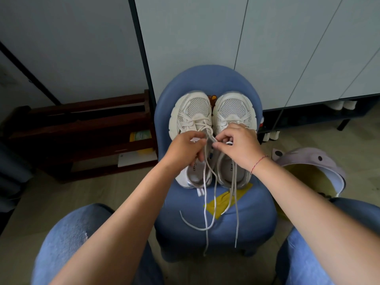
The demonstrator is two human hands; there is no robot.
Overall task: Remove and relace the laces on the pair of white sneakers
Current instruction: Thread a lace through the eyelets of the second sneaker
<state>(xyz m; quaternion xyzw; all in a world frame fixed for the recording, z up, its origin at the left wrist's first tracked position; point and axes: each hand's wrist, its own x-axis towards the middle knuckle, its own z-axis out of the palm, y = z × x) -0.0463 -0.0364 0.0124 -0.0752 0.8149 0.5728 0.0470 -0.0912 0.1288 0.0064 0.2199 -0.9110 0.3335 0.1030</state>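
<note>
Two white sneakers sit side by side, toes pointing away from you: the left sneaker (191, 112) beneath your left hand (185, 147), the right sneaker (232, 108) beneath your right hand (238, 147). Both hands' fingers are curled, pinching the left sneaker's lace (205, 123) between them. Loose lace ends trail below your fingers across the blue chair (246, 219), over a yellow patch (223, 200). A lavender bin (308, 159) stands beyond your right wrist.

Support: blue chair (249, 219), padded seat and rounded back.
Shoes: left sneaker (192, 111) and right sneaker (234, 108) touching side by side, toes toward 12 o'clock.
Trailing: laces (205, 212) run loose over the seat toward 6 o'clock.
Mark: yellow patch (220, 202) at 6 o'clock of the right sneaker.
</note>
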